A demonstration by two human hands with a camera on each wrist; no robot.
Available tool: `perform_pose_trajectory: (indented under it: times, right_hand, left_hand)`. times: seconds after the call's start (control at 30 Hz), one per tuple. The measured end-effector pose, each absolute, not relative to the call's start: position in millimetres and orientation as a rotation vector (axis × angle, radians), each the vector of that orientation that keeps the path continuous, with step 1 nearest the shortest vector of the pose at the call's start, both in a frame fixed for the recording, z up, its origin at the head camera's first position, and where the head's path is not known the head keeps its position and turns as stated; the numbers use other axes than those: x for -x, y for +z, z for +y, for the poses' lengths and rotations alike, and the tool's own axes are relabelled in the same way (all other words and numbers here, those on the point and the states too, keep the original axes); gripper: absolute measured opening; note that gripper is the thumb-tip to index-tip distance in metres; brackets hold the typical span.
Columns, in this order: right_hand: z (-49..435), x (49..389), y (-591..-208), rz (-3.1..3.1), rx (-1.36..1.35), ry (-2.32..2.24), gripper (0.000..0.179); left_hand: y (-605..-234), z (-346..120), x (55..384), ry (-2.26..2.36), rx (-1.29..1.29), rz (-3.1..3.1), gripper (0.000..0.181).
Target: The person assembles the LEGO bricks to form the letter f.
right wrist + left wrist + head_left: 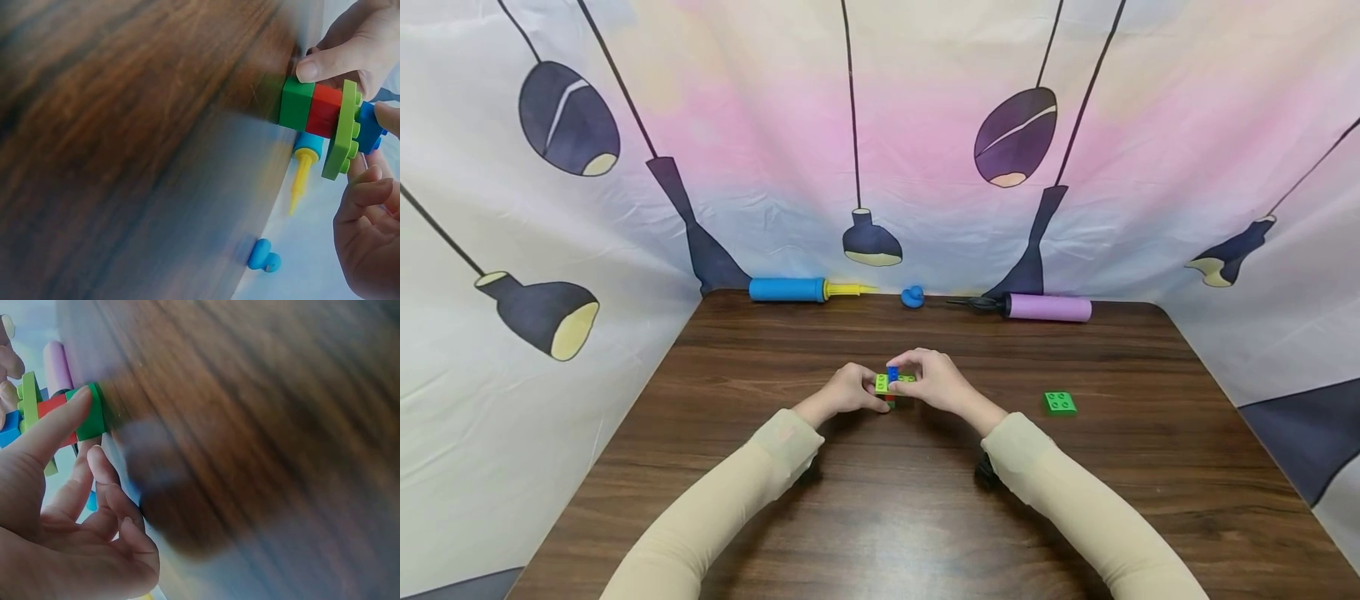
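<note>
A small stack of toy building blocks stands close over the middle of the table, upright in the head view. At its bottom is a green block (297, 103), then a red block (326, 111), then a long lime-green plate (342, 131) with studs. A blue block (370, 128) tops the plate, near the plate's middle. My left hand (847, 389) pinches the green block between thumb and fingers. From the other side, my right hand (942, 382) pinches the blue block at the top.
A separate bright green block (1060, 403) lies right of my hands on the wooden table (880, 500). Along the back edge are a blue pump with a yellow nozzle (787, 290), a blue toy duck (913, 297) and a purple pump (1048, 307). A black object (987, 473) shows beside my right sleeve.
</note>
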State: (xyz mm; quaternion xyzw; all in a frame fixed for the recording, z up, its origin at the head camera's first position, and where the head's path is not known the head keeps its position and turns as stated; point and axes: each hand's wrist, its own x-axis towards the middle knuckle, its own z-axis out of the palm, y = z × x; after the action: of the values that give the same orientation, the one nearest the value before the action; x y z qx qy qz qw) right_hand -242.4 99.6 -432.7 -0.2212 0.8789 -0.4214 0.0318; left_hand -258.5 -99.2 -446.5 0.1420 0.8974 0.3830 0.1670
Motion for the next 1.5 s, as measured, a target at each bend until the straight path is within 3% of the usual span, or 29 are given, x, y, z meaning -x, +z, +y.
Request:
perform_pose_trajectory:
  times: [0.9, 1.5]
  right_hand:
    - [98.4, 241.6, -432.2, 2.717, 0.676, -1.246, 0.034]
    - [97.3, 243.9, -435.3, 2.659, 0.669, -1.266, 0.033]
  left_hand:
    - [-445.3, -98.7, 254.0, 0.994, -0.344, 2.650, 0.031]
    - [-446.6, -100.4, 254.7, 1.059, -0.364, 2.612, 0.022]
